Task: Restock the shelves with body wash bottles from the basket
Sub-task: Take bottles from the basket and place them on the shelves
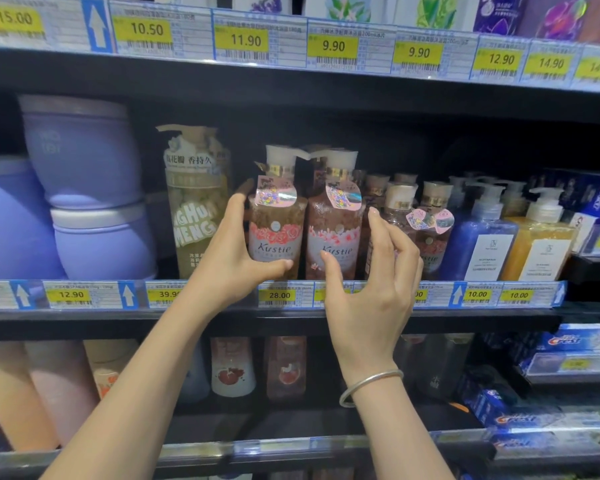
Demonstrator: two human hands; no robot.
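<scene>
Body wash is the stock in hand: a clear pump bottle of amber-brown gel with a white pump head, a red rose band and the word Kustie (pixel 277 233) stands upright at the front edge of the black metal middle shelf (pixel 291 315), just above the yellow 28.00 price tag (pixel 279 295). The left hand (pixel 238 256) is wrapped around this bottle's left side, thumb across the lower label and fingers reaching behind it, so the grasp is closed on it. Just beside it, touching or nearly so, stands a second clear pump bottle of pinkish-brown gel with a pale blossom band (pixel 334 233). The right hand (pixel 368 292) hovers in front of that one with fingers spread and curled; the thumb tip lies at or just off the label, and it holds nothing. More bottles of the same make stand behind and to the right.

To the left stands a tall olive-green pump bottle with white lettering (pixel 196 209); to the right, a blue pump bottle with a white label (pixel 482 237). The basket is not in view.

Judging from this, the step is seating and squaring a bottle in its row. The next move likely calls for nudging the rose bottle flush with the shelf edge, label forward, then letting go gently so the neighbours do not tip, and returning to the basket.
</scene>
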